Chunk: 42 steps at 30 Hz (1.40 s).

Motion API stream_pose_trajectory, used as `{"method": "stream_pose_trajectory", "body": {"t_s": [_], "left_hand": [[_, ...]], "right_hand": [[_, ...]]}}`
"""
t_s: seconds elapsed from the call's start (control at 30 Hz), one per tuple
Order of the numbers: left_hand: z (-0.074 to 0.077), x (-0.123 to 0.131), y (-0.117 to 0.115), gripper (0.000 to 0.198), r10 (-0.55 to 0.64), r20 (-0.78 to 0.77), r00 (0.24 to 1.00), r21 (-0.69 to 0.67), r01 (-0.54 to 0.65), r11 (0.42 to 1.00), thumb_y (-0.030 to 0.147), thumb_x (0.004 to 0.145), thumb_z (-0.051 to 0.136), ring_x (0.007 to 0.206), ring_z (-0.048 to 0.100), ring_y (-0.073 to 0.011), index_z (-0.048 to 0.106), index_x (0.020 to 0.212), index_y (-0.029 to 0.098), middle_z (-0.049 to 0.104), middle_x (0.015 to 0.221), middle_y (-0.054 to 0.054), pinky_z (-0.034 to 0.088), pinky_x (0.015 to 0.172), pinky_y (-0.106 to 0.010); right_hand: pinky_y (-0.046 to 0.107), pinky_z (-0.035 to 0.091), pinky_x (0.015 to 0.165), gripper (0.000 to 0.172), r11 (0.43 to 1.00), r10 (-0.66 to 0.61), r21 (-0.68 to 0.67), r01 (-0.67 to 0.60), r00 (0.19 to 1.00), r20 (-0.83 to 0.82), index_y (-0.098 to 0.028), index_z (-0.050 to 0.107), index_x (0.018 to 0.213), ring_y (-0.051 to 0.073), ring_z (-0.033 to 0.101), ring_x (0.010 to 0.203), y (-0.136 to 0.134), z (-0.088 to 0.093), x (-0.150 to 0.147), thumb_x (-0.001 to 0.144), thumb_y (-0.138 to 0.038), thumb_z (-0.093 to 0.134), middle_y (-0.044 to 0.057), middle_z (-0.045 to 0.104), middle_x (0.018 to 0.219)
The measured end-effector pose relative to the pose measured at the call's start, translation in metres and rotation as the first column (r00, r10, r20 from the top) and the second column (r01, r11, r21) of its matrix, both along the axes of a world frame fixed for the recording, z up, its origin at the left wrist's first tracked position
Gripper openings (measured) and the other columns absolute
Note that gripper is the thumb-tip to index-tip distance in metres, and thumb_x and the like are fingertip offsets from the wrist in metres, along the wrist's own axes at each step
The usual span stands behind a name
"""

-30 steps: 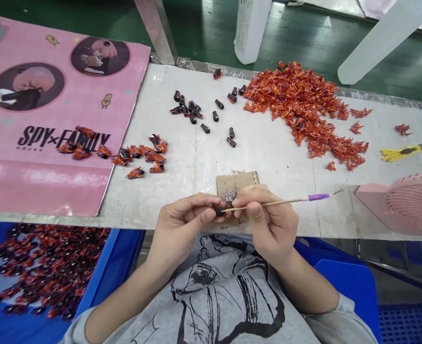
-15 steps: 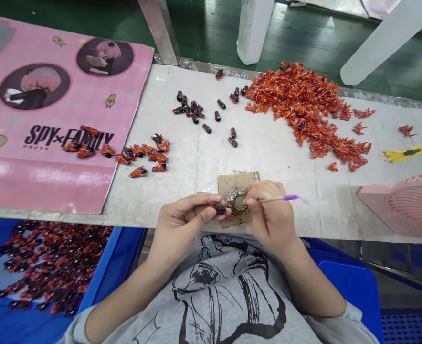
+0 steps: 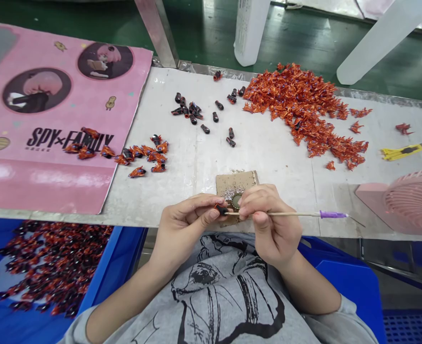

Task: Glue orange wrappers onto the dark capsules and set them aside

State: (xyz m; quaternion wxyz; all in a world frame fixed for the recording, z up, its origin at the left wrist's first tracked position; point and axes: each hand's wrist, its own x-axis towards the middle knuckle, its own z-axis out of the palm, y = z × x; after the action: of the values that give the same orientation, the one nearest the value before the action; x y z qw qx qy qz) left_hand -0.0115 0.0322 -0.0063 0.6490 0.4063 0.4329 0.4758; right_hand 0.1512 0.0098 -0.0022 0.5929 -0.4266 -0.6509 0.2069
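Note:
Between the thumb and fingers of my left hand (image 3: 187, 222) is a small black plastic piece (image 3: 221, 209) with an orange-red edge. My right hand (image 3: 273, 222) pinches a thin wooden stick (image 3: 297, 214) with a purple needle hub and a fine metal needle at its far right end. The stick's left tip meets the black piece's right end; whether it goes inside I cannot tell. Behind my fingers lies a cardboard square (image 3: 237, 179) spotted with glossy drops. A round greyish disc (image 3: 237, 200) on it is partly hidden by my right hand.
A big heap of orange pieces (image 3: 297, 105) spreads at the back right. Several black pieces (image 3: 193, 110) and joined orange-black pieces (image 3: 148, 152) lie to the left. A yellow cutter (image 3: 404, 151) and pink fan (image 3: 411, 200) stand right. A blue bin (image 3: 103, 267) holds many pieces at lower left.
The stick has swung from over the cardboard's disc to the black piece, and now lies nearly level. My right hand has turned and shifted slightly. My left hand keeps its hold.

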Motion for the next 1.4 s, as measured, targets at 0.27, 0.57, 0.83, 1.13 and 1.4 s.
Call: {"method": "stream_pose_trajectory", "body": {"t_s": [0.27, 0.57, 0.83, 1.13, 1.4], "left_hand": [[0.0025, -0.0005, -0.0006, 0.012, -0.006, 0.002, 1.0, 0.014, 0.006, 1.0, 0.031, 0.071, 0.092, 0.071, 0.078, -0.0159, 0.086, 0.081, 0.028, 0.084, 0.084, -0.002, 0.067, 0.067, -0.021], [0.0, -0.0027, -0.0021, 0.01, -0.077, -0.002, 0.997, 0.06, 0.077, 0.995, 0.028, 0.078, 0.088, 0.08, 0.078, -0.0137, 0.086, 0.087, 0.03, 0.083, 0.09, -0.001, 0.065, 0.074, -0.018], [-0.0007, -0.0049, -0.0019, 0.011, -0.112, -0.01, 0.994, 0.063, 0.112, 0.992, 0.026, 0.079, 0.087, 0.084, 0.076, -0.0145, 0.086, 0.089, 0.03, 0.082, 0.09, -0.002, 0.064, 0.076, -0.02], [-0.0022, -0.0057, -0.0003, 0.009, -0.125, -0.031, 0.992, 0.049, 0.127, 0.991, 0.027, 0.08, 0.086, 0.088, 0.075, -0.015, 0.086, 0.089, 0.03, 0.082, 0.092, -0.003, 0.063, 0.079, -0.02], [0.002, -0.0049, 0.0002, 0.007, -0.12, -0.07, 0.99, 0.038, 0.123, 0.992, 0.028, 0.078, 0.086, 0.087, 0.075, -0.0195, 0.086, 0.085, 0.028, 0.082, 0.09, -0.005, 0.063, 0.077, -0.027]], "right_hand": [[0.039, 0.053, 0.077, 0.026, 0.998, 0.003, 0.059, -0.008, 0.996, 0.085, -0.021, 0.061, 0.09, 0.019, 0.066, 0.077, -0.0002, 0.0005, -0.0016, 0.107, -0.029, 0.043, 0.003, 0.066, 0.075], [0.039, 0.055, 0.076, 0.028, 1.0, -0.005, -0.008, 0.005, 0.998, -0.062, -0.021, 0.065, 0.09, 0.02, 0.066, 0.08, -0.0022, 0.0011, -0.0018, 0.106, -0.031, 0.046, 0.003, 0.065, 0.073], [0.039, 0.055, 0.076, 0.027, 1.0, 0.013, -0.009, -0.013, 0.998, -0.061, -0.021, 0.065, 0.09, 0.02, 0.066, 0.08, -0.0008, 0.001, -0.0021, 0.106, -0.031, 0.046, 0.003, 0.066, 0.073], [0.04, 0.055, 0.077, 0.027, 1.0, 0.006, -0.016, -0.006, 1.0, -0.027, -0.021, 0.065, 0.09, 0.02, 0.067, 0.079, 0.0006, 0.0005, -0.002, 0.106, -0.03, 0.045, 0.003, 0.067, 0.073], [0.038, 0.056, 0.074, 0.022, 1.0, 0.002, -0.004, -0.003, 0.999, -0.049, -0.021, 0.066, 0.09, 0.02, 0.068, 0.077, 0.002, -0.0004, -0.0022, 0.104, -0.029, 0.051, 0.002, 0.068, 0.071]]}}
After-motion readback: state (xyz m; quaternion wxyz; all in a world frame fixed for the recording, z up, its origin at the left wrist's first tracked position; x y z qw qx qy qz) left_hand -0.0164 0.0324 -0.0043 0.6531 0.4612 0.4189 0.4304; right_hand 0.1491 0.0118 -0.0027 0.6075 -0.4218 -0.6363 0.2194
